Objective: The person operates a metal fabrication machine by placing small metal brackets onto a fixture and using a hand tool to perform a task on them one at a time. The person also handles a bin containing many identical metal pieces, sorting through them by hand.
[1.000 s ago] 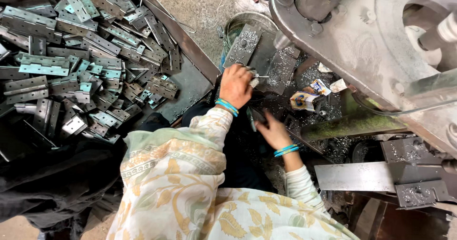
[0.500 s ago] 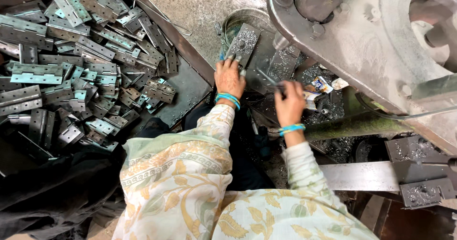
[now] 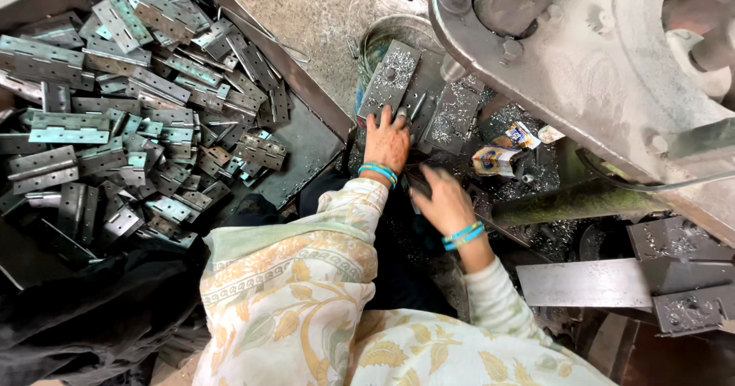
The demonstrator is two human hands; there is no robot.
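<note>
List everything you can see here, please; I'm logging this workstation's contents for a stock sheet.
hinges: a large loose pile, too many to count, grey and pale teal metal, in the dark tray at left
tray: one, dark metal, left of centre
metal plates: several, grey, strewn with shavings, ahead of the hands
bucket: one, grey, partly hidden behind the plates
small packet: one, colourful, crumpled, right of the hands
machine: one, big grey casting, upper right
left hand: blue bangles, resting on a plate
right hand: blue bangles, blurred, over the dark bench
</note>
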